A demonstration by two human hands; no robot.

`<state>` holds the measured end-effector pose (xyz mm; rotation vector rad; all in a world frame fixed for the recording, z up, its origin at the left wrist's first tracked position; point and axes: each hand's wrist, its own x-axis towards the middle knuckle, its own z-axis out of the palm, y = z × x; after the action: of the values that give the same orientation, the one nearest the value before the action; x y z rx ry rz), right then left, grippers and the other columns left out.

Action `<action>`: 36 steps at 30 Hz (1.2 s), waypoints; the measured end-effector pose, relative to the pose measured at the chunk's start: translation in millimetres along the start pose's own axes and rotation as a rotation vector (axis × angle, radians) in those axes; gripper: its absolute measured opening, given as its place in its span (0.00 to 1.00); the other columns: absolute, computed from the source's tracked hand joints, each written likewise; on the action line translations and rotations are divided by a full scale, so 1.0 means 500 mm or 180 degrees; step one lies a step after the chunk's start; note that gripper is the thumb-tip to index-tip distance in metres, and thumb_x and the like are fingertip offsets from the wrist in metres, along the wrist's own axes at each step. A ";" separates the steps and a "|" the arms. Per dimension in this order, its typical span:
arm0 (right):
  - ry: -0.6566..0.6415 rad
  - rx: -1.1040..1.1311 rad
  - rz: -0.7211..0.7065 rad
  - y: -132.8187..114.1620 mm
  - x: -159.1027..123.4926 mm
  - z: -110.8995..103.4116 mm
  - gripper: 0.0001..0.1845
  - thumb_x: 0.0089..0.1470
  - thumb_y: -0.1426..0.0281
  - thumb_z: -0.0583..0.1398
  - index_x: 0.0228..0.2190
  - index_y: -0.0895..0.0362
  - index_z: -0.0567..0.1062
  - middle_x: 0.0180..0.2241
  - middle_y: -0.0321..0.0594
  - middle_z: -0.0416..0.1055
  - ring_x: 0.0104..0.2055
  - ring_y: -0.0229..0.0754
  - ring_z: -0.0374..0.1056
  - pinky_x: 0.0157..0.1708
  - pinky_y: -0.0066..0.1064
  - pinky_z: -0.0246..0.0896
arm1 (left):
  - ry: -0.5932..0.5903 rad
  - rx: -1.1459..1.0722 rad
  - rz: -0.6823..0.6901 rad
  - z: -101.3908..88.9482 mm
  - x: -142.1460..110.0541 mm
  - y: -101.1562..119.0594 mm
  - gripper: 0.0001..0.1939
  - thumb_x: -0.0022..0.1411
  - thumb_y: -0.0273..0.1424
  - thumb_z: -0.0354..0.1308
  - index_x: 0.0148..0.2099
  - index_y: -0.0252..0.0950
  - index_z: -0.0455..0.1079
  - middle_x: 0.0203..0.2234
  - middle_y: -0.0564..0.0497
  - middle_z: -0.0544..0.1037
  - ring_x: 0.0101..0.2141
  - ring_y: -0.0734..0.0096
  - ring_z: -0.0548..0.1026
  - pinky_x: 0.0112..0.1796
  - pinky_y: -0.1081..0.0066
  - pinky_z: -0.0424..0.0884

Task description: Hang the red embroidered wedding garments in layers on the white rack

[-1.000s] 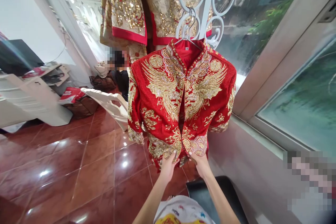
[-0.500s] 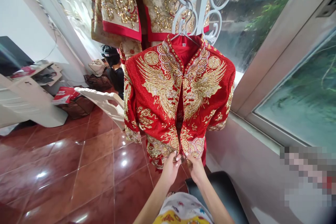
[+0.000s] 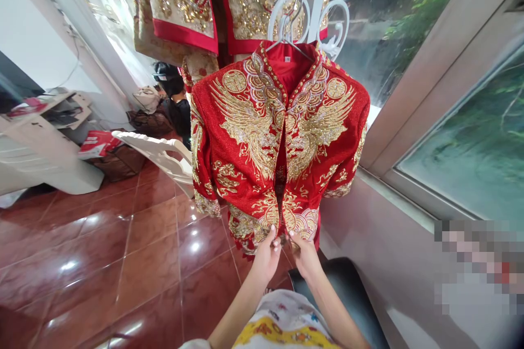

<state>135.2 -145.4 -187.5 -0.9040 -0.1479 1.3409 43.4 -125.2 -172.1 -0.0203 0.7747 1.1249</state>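
Observation:
A red jacket (image 3: pixel 282 136) with gold embroidery hangs in front of me on a metal hanger (image 3: pixel 291 24). Its stand collar is beaded, and the front edges meet near the neck and part lower down. My left hand (image 3: pixel 267 251) pinches the lower front corner on the left side, thumb on top of the cloth. The opposite front corner is gripped by my right hand (image 3: pixel 303 253), its thumb also on the outside. Both hands are close together at the hem, and the fingers behind the cloth are partly hidden.
The hanger hooks onto a white scrolled metal frame (image 3: pixel 317 5) by the window (image 3: pixel 462 158). Cream and gold garments (image 3: pixel 180 0) hang behind. At left stand a white chair (image 3: pixel 158 158) and a white desk (image 3: pixel 53 147); a person (image 3: pixel 176 98) is low beyond. A black seat (image 3: pixel 344 294) is below me.
The two hands and the jacket's front edges have come closer together at the hem. My view has shifted slightly, so the jacket appears a little higher.

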 end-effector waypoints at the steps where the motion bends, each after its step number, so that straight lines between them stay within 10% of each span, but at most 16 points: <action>1: -0.0005 0.0006 0.0005 0.002 0.000 -0.001 0.11 0.31 0.74 0.70 0.23 0.59 0.75 0.24 0.34 0.72 0.28 0.34 0.68 0.32 0.24 0.67 | 0.0040 0.0002 -0.0020 0.001 0.000 -0.002 0.11 0.53 0.21 0.60 0.26 0.32 0.60 0.16 0.60 0.58 0.15 0.87 0.58 0.15 0.85 0.56; 36: 0.0067 0.0051 0.0472 0.014 0.012 -0.001 0.09 0.30 0.76 0.69 0.19 0.60 0.75 0.21 0.37 0.73 0.24 0.36 0.69 0.26 0.24 0.68 | 0.0005 0.0500 0.0552 -0.020 0.011 -0.043 0.13 0.46 0.28 0.67 0.20 0.32 0.64 0.14 0.57 0.64 0.18 0.81 0.62 0.23 0.78 0.61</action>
<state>131.7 -140.8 -194.6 -0.9297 -0.0544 1.4673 56.6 -134.3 -190.4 0.1808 0.8770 1.2247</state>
